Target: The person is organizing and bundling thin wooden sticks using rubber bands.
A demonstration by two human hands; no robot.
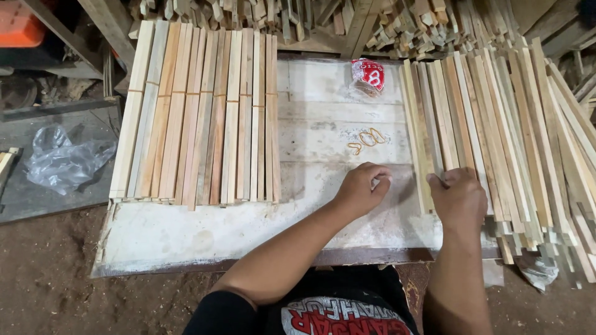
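Head view, looking down at a worn, white-painted wooden board [323,133] laid on a dirt floor [43,279] strewn with sawdust.

Left hand [362,188]: curled into a loose fist, knuckles up, resting on the bare board near its middle. Something pale shows between thumb and fingers (too small to identify). It is apart from the sticks on either side.

Right hand [458,197]: fingers bent down onto the near ends of a loose spread of thin pale wooden slats [496,136] that fans across the right side of the board and overhangs its front edge. The fingertips press on the leftmost few slats; whether they pinch one or only rest there, I cannot tell.

On the left half lies a neat row of bundled wooden slats in tan and reddish tones [202,115], side by side, each bundle tied by a thin band about a third of the way down.

Between the two groups, just beyond the left hand: a few tan rubber bands [367,139], loose on the board. Farther back, a small clear plastic bag with a red label [367,77].

Off the board: crumpled clear plastic sheet [62,158] at left; heap of short wooden offcuts [372,22] along the top.
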